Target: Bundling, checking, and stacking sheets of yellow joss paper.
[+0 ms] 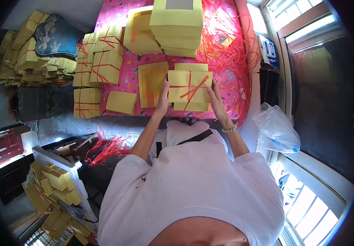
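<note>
A bundle of yellow paper, tied crosswise with red plastic strip and knotted on top, sits between my palms near the table's front edge. My left hand presses flat along its left side. On the opposite side my right hand, with a beaded bracelet at the wrist, has its fingers against the edge. More yellow paper shows behind and under the bundle. Just left of my left hand lies a flat yellow-orange sheet or pad. An untied yellow stack rests farther left.
A tall yellow paper stack stands at the back of the pink patterned table. Loose red strips spread over its right side. Tied bundles line the left edge. A plastic bag hangs at the right, beside the window.
</note>
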`<state>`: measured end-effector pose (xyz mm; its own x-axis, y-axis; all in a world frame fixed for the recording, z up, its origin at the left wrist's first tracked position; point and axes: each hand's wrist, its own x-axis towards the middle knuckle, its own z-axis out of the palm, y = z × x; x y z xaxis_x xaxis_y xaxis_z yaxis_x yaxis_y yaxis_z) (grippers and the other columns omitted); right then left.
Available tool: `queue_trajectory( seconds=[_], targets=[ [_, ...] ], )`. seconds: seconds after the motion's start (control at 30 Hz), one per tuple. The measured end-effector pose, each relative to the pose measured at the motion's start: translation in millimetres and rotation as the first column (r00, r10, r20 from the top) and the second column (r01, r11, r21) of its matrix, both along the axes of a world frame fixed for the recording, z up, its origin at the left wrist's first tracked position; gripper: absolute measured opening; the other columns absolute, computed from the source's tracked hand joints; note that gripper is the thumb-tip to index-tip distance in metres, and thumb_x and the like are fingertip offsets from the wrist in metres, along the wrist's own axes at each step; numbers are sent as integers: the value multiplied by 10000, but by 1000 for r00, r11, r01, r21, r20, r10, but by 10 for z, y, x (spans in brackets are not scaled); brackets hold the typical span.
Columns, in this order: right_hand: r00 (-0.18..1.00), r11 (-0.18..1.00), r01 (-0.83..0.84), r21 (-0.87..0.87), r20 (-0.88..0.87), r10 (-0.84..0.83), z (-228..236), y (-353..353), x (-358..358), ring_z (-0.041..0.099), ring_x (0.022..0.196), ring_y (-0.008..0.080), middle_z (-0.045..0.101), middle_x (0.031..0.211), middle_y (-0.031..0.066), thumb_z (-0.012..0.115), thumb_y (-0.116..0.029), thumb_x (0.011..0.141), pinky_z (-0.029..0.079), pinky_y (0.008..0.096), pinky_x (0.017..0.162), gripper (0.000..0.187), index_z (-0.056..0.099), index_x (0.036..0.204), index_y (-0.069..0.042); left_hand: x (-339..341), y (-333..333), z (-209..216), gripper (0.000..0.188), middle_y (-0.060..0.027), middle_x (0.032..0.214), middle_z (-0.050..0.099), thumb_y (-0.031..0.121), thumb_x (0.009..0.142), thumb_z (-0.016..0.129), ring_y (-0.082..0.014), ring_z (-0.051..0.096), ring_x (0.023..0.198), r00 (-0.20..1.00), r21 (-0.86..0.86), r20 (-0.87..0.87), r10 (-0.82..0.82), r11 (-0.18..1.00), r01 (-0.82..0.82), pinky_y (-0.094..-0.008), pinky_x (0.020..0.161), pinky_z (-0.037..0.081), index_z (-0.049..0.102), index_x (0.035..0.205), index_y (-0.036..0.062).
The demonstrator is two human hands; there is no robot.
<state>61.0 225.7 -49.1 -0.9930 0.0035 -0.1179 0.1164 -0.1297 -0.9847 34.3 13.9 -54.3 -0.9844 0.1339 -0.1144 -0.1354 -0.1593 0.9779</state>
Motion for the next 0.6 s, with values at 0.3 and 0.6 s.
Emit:
queue_trajectory(
  seconds=[0.3, 0.6],
  targets=[
    [935, 999, -19, -28, 354, 27, -49, 8, -286, 531, 951, 131, 560, 1088, 86, 613, -277, 864, 439, 267, 795, 407, 500, 1154, -13, -417, 14, -74, 613, -110, 1147, 561, 244, 784, 680, -212, 557, 1034, 981, -240, 193, 24, 971, 24, -330, 871, 448, 388, 1274, 17],
    [992, 993, 39, -114, 122, -25, 166, -12, 274, 514, 1041, 169, 496, 1148, 105, 619, -42, 830, 441, 305, 897, 519, 317, 1251, -16, 188, 121, 110, 856, -165, 1343, 359, -15, 648, 615, -256, 402, 1217, 978, -159, -189, 92, 980, -123, -354, 1000, 351, 222, 1407, 24]
  ],
)
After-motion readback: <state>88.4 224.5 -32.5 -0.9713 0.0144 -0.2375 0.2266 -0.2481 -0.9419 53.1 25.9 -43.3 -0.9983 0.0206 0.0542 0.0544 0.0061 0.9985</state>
